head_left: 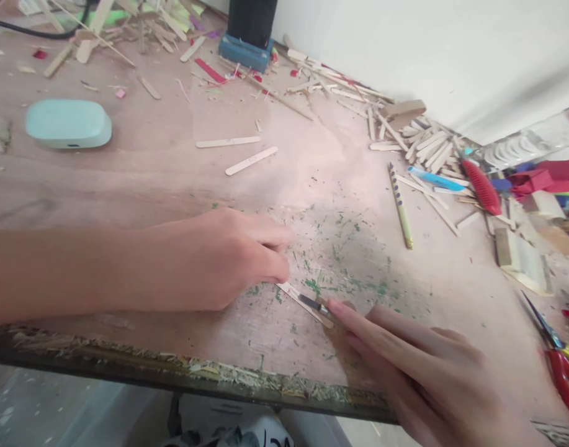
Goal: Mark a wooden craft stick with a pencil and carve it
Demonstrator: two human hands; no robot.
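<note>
My left hand (237, 257) rests low over the table with its fingers curled, the fingertips pressing on the upper end of a popsicle stick (307, 305) that lies flat. My right hand (419, 360) is closed around a craft knife (322, 307), its index finger stretched along the handle. The knife's dark blade points at my left fingers and lies on or just above the stick; exact contact is hard to see. Most of the handle is hidden in my hand. Green shavings (314, 285) are scattered around the stick.
Two popsicle sticks (251, 160) lie beyond my left hand, near a mint-coloured case (69, 123). A spotted pencil (400, 208), a red-handled tool (482, 186) and scissors (551, 347) lie at the right. Piled sticks (430, 146) line the wall. The table's chipped edge (210, 369) is close in front.
</note>
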